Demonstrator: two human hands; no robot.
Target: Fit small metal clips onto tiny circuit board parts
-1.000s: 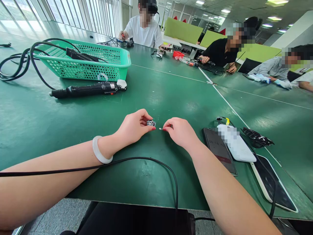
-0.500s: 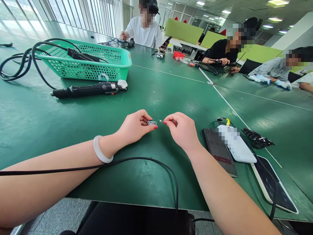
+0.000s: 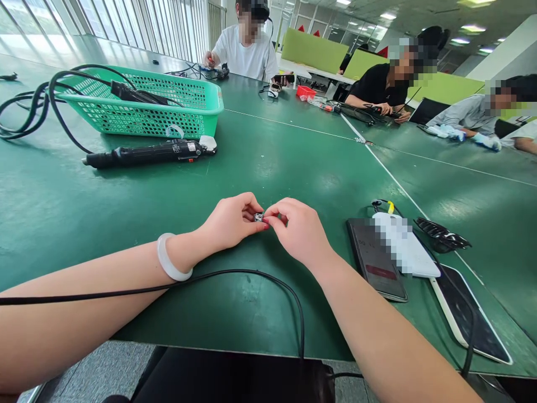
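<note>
My left hand (image 3: 231, 223) pinches a small flat piece (image 3: 258, 217) between thumb and fingers; it looks like a tiny circuit board, silvery and dark. My right hand (image 3: 298, 228) is closed in a pinch right beside it, its fingertips touching or nearly touching the board's right end. Whatever lies between the right fingertips is hidden now. Both hands are just above the green table (image 3: 235, 313). A black electric screwdriver (image 3: 146, 153) lies beyond the left hand.
A green plastic basket (image 3: 155, 120) with a cable stands at the back left. Phones (image 3: 377, 260), a white-edged tablet-like device (image 3: 472, 313) and a black clip (image 3: 442, 234) lie to the right. A black cable (image 3: 251, 272) crosses in front. Several people sit across the table.
My right hand has moved left until its fingertips meet the small board. The small light piece that showed in its pinch is now out of sight. My left hand has barely moved.
</note>
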